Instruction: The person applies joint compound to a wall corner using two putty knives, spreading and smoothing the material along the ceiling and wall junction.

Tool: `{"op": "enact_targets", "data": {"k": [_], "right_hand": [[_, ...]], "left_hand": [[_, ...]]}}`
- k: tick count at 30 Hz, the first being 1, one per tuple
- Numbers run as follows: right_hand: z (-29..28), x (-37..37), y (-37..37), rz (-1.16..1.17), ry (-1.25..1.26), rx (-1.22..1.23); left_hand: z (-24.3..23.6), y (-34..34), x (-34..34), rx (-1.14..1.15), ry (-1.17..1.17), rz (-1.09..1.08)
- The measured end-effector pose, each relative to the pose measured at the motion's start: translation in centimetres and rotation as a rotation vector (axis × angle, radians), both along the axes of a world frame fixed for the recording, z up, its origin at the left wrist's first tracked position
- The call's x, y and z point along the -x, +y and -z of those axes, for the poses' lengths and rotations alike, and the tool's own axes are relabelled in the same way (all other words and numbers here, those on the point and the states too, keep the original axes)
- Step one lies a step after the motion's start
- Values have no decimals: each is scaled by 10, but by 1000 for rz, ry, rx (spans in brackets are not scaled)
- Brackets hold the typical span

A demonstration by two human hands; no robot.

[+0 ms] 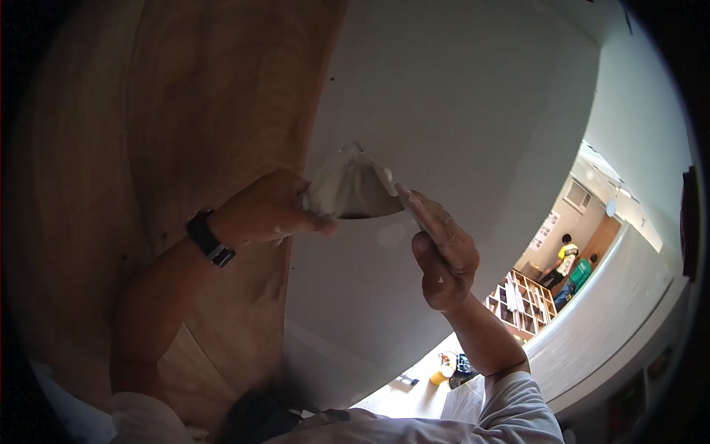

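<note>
A wide, flat scraper blade [355,194] carrying pale, wet-looking compound sits in the middle of the view. My left hand [266,211], wearing a dark wristwatch, grips its left side. My right hand [444,255], smeared white, is at the blade's right edge with its fingers pressed together and angled up toward it; whatever lies in that grip is hidden. Behind the blade is a pale grey board [466,103] with small dark dots and a faint lighter patch.
Plywood [133,148] runs along the left. Through an opening at right are wooden cubbies [521,303] and two people, in yellow [566,255] and green [579,275] shirts. A yellow cylindrical object [442,370] lies among dark gear below. A pale, sheet-covered curved surface [606,311] borders the right.
</note>
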State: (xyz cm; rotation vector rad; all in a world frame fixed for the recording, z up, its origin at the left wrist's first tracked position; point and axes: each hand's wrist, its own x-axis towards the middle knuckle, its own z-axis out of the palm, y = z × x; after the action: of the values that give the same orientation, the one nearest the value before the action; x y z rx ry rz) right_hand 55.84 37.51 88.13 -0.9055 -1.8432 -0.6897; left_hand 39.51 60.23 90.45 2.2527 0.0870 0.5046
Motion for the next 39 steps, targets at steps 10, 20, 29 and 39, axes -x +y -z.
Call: {"op": "enact_targets", "data": {"k": [10,20,29,39], "right_hand": [[-6,-19,-22,594,-223,-14],[21,-7,-54,-481,1097,336],[38,-7,14,-654,1498,450],[37,-34,-65,-450,1244,-55]], "left_hand": [[-13,8,5,-188,-54,-100],[1,22,-3,-430,-195,-153],[13,19,-11,-443,-314,60],[-7,14,0,-322,-116,21]]}}
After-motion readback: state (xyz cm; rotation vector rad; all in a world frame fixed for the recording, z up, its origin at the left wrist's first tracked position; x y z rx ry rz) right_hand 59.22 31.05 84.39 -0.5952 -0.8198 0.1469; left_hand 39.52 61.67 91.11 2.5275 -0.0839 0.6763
